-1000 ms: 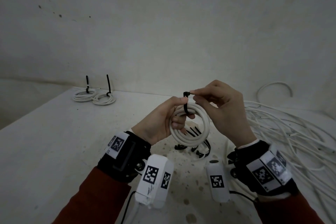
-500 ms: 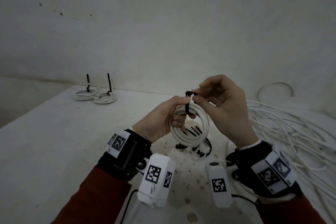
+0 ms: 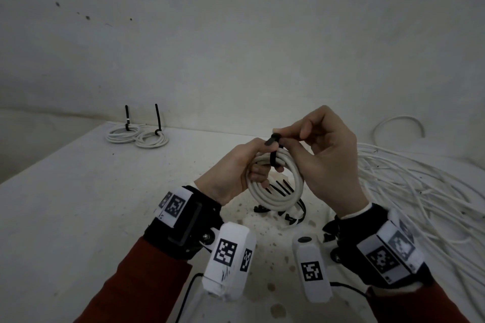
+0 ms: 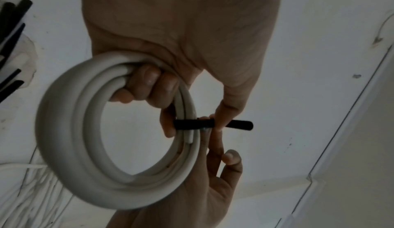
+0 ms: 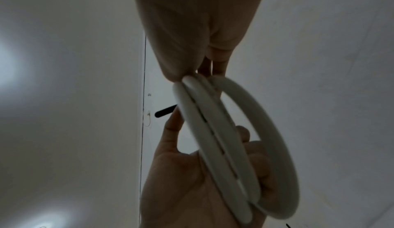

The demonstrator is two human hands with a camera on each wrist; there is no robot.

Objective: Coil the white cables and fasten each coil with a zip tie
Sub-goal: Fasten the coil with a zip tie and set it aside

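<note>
Two finished coils lie far left on the table, touching, each with a black tie tail standing up. My left hand curls around the white coil, holding it up above the table's middle. A black zip tie loops over its top, and my right hand pinches the tie's end between thumb and forefinger. Spare ties lie beneath; loose white cables sprawl at right.
</note>
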